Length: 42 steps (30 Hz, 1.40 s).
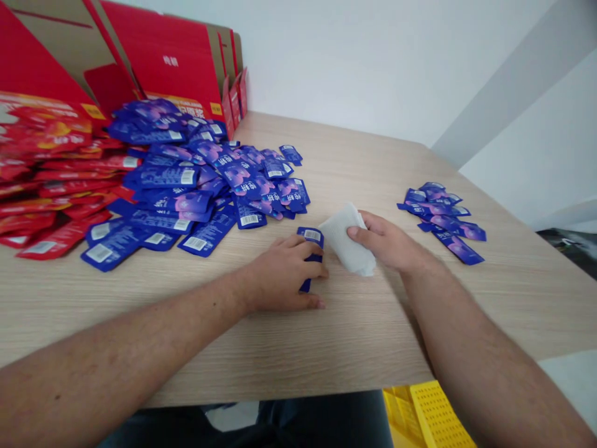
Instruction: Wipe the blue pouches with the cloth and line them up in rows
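Observation:
My left hand (285, 274) rests on the wooden table (354, 336), fingers curled round a blue sachet (311, 236) whose barcoded end sticks out above them. Just to its right, my right hand (387, 241) pinches a folded white cloth (346, 241) that touches the sachet's top. A big heap of the same blue sachets (196, 180) lies to the left behind my left hand. A small group of blue sachets (443, 219) lies on the table to the right of my right hand.
Red sachets (51, 180) are piled at the far left. Red cardboard boxes (153, 56) stand against the wall behind both heaps. A yellow perforated crate (429, 417) shows below the table's near edge. A white wall closes the back.

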Each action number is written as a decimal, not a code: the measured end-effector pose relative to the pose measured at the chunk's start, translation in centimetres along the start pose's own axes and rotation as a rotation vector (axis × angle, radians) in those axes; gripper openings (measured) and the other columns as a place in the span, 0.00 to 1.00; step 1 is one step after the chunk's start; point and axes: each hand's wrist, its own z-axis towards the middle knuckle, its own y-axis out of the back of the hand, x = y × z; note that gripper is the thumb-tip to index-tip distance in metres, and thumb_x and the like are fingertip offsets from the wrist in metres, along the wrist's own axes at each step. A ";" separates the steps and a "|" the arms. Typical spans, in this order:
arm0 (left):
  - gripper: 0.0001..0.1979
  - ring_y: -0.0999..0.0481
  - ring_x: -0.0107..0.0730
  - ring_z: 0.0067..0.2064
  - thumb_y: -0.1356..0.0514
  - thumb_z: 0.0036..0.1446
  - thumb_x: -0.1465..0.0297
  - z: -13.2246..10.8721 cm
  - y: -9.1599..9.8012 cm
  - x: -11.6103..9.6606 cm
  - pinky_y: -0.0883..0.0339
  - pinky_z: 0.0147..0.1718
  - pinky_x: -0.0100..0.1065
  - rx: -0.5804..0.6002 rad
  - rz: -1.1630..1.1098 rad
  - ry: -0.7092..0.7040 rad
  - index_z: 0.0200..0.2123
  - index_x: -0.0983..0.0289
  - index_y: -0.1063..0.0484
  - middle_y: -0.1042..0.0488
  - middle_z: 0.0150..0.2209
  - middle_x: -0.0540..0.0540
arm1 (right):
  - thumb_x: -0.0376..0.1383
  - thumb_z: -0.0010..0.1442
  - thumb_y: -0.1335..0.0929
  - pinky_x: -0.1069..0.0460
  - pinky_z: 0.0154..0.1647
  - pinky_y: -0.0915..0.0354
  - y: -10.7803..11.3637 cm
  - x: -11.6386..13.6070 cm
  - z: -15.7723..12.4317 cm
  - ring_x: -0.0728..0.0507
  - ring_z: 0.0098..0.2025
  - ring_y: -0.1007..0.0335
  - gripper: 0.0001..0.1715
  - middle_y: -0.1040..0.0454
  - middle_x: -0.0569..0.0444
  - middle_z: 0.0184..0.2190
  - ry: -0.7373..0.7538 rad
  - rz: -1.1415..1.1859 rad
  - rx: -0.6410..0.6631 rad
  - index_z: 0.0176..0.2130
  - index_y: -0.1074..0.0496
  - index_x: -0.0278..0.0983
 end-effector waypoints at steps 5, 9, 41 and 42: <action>0.10 0.22 0.40 0.50 0.34 0.57 0.73 0.2 0.3 0.4 0.28 0.52 0.39 0.044 -0.179 -0.137 0.25 0.63 0.29 0.20 0.47 0.58 | 0.57 0.57 0.25 0.52 0.26 0.37 -0.2 -0.5 0.4 0.47 0.28 0.32 0.29 0.24 0.56 0.32 -0.027 0.029 -0.049 0.45 0.28 0.38; 0.05 0.24 0.38 0.45 0.36 0.54 0.75 0.3 0.7 0.6 0.28 0.45 0.37 -0.055 -0.152 0.007 0.29 0.63 0.29 0.23 0.43 0.58 | 0.56 0.56 0.25 0.52 0.25 0.37 -0.1 -0.7 0.6 0.46 0.27 0.31 0.28 0.24 0.56 0.31 -0.063 0.024 -0.071 0.45 0.28 0.39; 0.14 0.22 0.41 0.43 0.38 0.63 0.58 0.7 1.6 1.9 0.32 0.44 0.39 -0.221 -0.202 0.485 0.40 0.63 0.20 0.19 0.38 0.56 | 0.58 0.48 0.19 0.54 0.21 0.37 0.0 1.2 -0.9 0.47 0.22 0.30 0.37 0.20 0.53 0.28 -0.230 0.172 0.149 0.45 0.22 0.34; 0.13 0.22 0.39 0.39 0.38 0.64 0.58 0.8 1.8 1.8 0.33 0.41 0.38 -0.276 -0.258 0.554 0.37 0.62 0.21 0.20 0.34 0.54 | 0.59 0.47 0.19 0.53 0.20 0.38 -0.1 1.1 -0.8 0.47 0.22 0.30 0.38 0.20 0.52 0.29 -0.208 0.192 0.091 0.45 0.22 0.35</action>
